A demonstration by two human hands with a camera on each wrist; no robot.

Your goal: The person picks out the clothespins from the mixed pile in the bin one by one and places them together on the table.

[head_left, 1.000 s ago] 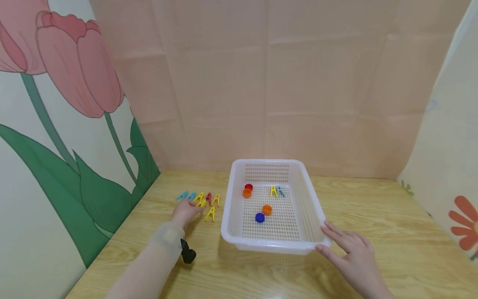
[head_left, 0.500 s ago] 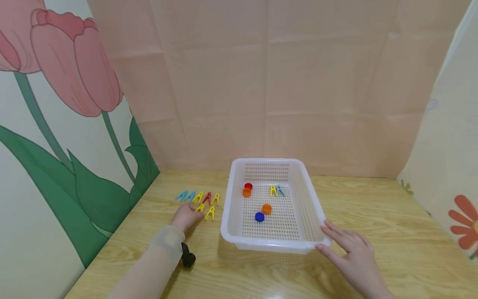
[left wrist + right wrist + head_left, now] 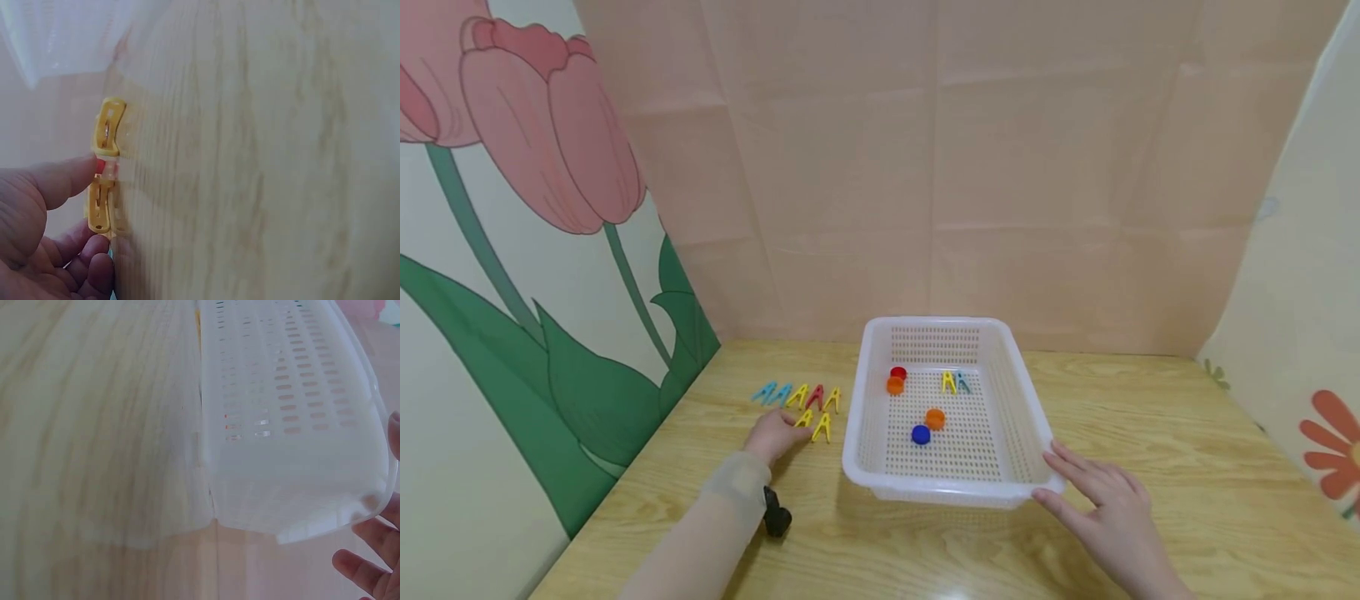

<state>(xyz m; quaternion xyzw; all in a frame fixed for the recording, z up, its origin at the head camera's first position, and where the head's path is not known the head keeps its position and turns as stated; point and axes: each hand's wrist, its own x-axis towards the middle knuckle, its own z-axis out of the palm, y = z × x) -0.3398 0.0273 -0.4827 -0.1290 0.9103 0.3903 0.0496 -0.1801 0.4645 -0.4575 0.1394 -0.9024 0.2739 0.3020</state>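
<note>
My left hand (image 3: 773,435) rests low over the table and pinches a small yellow clothespin (image 3: 806,417) between thumb and fingers. In the left wrist view this clothespin (image 3: 99,203) lies between the thumb and the curled fingers, a second yellow one (image 3: 110,127) just beyond. The second yellow clothespin (image 3: 822,428) is close on its right in the head view. On the other side, my right hand (image 3: 1103,510) holds the near right corner of a white perforated plastic basket (image 3: 955,490), thumb at the front rim, fingers along the side.
Behind the held clothespin runs a row of blue, yellow and red (image 3: 816,397) clothespins. The basket contains a yellow clothespin (image 3: 949,382), a blue one (image 3: 962,382), and red, orange and blue (image 3: 921,435) caps. A papered wall (image 3: 970,192) closes off the back of the wooden table (image 3: 1150,425).
My left hand has brought the yellow clothespin slightly nearer, from over the back row to beside the other front yellow one. My right hand stays at the basket corner.
</note>
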